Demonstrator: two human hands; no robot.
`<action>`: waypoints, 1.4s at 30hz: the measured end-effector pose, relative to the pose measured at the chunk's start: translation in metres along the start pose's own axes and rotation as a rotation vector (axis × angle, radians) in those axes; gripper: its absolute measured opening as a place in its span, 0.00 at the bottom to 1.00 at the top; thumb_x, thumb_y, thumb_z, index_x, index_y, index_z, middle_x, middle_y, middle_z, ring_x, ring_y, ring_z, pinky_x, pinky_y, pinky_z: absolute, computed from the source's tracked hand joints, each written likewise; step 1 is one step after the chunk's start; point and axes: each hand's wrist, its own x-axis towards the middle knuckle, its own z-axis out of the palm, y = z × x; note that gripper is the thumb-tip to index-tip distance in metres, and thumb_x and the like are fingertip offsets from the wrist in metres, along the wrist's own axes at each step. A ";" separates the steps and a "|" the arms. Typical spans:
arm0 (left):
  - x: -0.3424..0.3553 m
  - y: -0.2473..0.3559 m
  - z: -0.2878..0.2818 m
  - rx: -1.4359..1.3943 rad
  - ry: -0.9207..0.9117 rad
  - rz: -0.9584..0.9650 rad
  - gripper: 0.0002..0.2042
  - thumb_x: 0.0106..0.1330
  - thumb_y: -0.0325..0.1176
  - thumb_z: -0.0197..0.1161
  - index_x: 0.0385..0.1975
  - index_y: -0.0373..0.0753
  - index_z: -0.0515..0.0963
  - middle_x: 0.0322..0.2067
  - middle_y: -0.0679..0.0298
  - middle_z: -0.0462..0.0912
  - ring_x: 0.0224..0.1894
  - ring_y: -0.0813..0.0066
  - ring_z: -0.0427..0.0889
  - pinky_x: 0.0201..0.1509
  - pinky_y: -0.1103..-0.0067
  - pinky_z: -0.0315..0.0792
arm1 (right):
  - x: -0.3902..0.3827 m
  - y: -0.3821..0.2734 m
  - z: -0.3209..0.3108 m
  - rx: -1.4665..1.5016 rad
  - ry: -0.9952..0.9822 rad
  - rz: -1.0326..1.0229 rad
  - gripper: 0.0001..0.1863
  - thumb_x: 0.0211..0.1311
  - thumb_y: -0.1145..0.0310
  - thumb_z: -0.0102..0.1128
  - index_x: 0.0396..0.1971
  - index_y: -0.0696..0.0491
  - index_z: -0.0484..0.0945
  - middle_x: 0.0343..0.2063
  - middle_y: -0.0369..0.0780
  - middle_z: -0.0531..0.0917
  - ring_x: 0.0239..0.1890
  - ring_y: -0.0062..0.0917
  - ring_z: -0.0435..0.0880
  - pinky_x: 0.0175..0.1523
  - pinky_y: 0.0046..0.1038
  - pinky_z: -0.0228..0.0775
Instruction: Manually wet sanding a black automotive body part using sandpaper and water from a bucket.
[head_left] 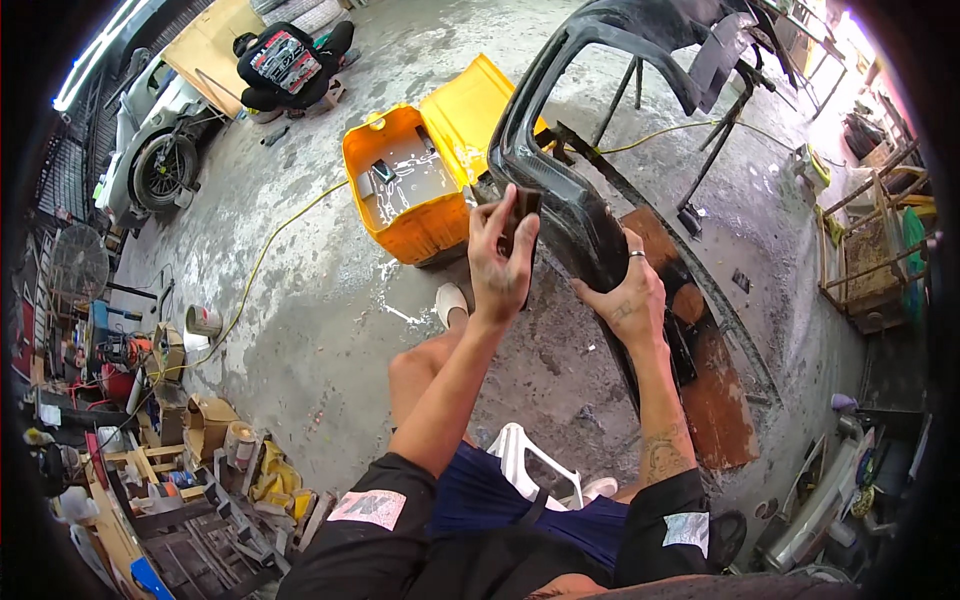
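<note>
A large black car bumper point(572, 205), glossy in places, rests on a dark metal stand in front of me and to the right. My left hand point(500, 265) is raised at the bumper's left edge, its fingers and thumb closed on a dark, flat sanding block point(522, 215) held upright. I cannot tell whether the block touches the bumper. My right hand point(632, 300) grips the lower part of the bumper, with the thumb on the near side and the fingers over the far edge, partly hidden. Beyond my left hand stands an open yellow bin point(415, 235) of cloudy water with small items inside.
A yellow hose point(262, 265) crosses the wet concrete floor. A brown board point(720, 410) lies under the bumper. Below me is a white plastic stool point(515, 455). Scrap wood point(190, 520) and tools crowd the left. Another person point(290, 65) crouches at the back left near a car point(140, 150).
</note>
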 end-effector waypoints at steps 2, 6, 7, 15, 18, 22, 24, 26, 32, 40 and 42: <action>-0.010 0.004 0.001 0.025 -0.024 0.071 0.23 0.76 0.33 0.70 0.68 0.34 0.80 0.50 0.58 0.79 0.51 0.72 0.81 0.55 0.78 0.75 | -0.001 0.000 0.001 0.013 0.003 -0.015 0.51 0.46 0.53 0.86 0.70 0.52 0.69 0.49 0.52 0.89 0.52 0.49 0.90 0.58 0.44 0.81; -0.002 0.011 0.037 0.154 -0.051 0.380 0.24 0.72 0.27 0.72 0.67 0.33 0.80 0.52 0.52 0.78 0.52 0.59 0.80 0.59 0.70 0.76 | -0.001 0.003 0.001 0.044 -0.025 0.019 0.52 0.45 0.53 0.86 0.70 0.53 0.70 0.48 0.54 0.89 0.51 0.52 0.90 0.56 0.46 0.82; 0.016 0.015 0.044 0.257 -0.026 0.463 0.24 0.71 0.27 0.73 0.66 0.32 0.80 0.51 0.50 0.78 0.52 0.57 0.80 0.59 0.69 0.75 | -0.002 -0.001 0.002 0.053 -0.032 0.017 0.52 0.45 0.53 0.86 0.70 0.53 0.70 0.48 0.54 0.89 0.51 0.52 0.90 0.56 0.46 0.82; -0.028 0.017 0.030 0.324 -0.182 0.532 0.28 0.66 0.25 0.73 0.68 0.33 0.79 0.52 0.45 0.77 0.54 0.45 0.76 0.61 0.58 0.72 | 0.003 0.004 0.003 0.092 -0.023 0.028 0.50 0.44 0.55 0.87 0.69 0.52 0.71 0.48 0.55 0.89 0.50 0.53 0.91 0.52 0.48 0.84; 0.030 0.016 0.057 0.133 -0.073 0.446 0.25 0.67 0.26 0.72 0.64 0.30 0.80 0.49 0.44 0.77 0.53 0.46 0.76 0.60 0.60 0.72 | 0.000 0.001 -0.004 -0.020 0.030 -0.033 0.50 0.45 0.54 0.86 0.69 0.51 0.70 0.48 0.54 0.90 0.50 0.53 0.90 0.54 0.47 0.83; 0.078 -0.014 0.038 -0.133 0.037 -0.060 0.23 0.74 0.38 0.72 0.62 0.29 0.82 0.48 0.52 0.82 0.46 0.64 0.82 0.54 0.72 0.77 | 0.002 -0.006 -0.002 -0.008 -0.001 -0.037 0.50 0.46 0.52 0.85 0.70 0.51 0.70 0.48 0.54 0.89 0.51 0.52 0.90 0.56 0.46 0.82; 0.062 -0.022 0.026 -0.238 0.030 -0.144 0.25 0.75 0.42 0.72 0.63 0.30 0.82 0.47 0.54 0.86 0.47 0.68 0.85 0.55 0.74 0.77 | -0.001 0.001 -0.001 0.005 0.012 -0.027 0.51 0.46 0.50 0.84 0.70 0.51 0.70 0.49 0.54 0.89 0.52 0.50 0.90 0.57 0.45 0.81; 0.043 -0.023 0.021 -0.194 0.037 -0.108 0.25 0.75 0.42 0.72 0.63 0.30 0.82 0.47 0.54 0.85 0.47 0.68 0.84 0.55 0.74 0.77 | -0.001 0.004 -0.002 -0.007 0.025 -0.029 0.51 0.46 0.50 0.84 0.70 0.52 0.70 0.49 0.54 0.89 0.52 0.50 0.90 0.57 0.45 0.81; 0.045 -0.012 0.027 0.135 0.013 0.164 0.22 0.74 0.36 0.71 0.64 0.30 0.81 0.48 0.46 0.82 0.49 0.54 0.83 0.59 0.70 0.76 | 0.000 -0.005 0.004 0.018 0.005 -0.031 0.51 0.45 0.51 0.85 0.70 0.52 0.69 0.49 0.54 0.89 0.51 0.51 0.90 0.57 0.44 0.82; 0.034 0.017 0.039 0.121 -0.098 0.284 0.22 0.70 0.28 0.73 0.64 0.31 0.82 0.51 0.47 0.80 0.54 0.50 0.79 0.61 0.66 0.74 | -0.004 -0.002 -0.002 0.003 -0.016 0.047 0.51 0.43 0.55 0.86 0.69 0.51 0.69 0.49 0.53 0.89 0.52 0.52 0.90 0.56 0.45 0.83; 0.044 0.009 0.039 0.134 -0.057 0.320 0.22 0.72 0.31 0.72 0.64 0.31 0.82 0.51 0.47 0.80 0.54 0.52 0.80 0.62 0.66 0.74 | -0.003 -0.008 -0.004 0.013 -0.013 0.009 0.53 0.44 0.55 0.87 0.71 0.51 0.68 0.54 0.53 0.87 0.56 0.50 0.88 0.59 0.44 0.81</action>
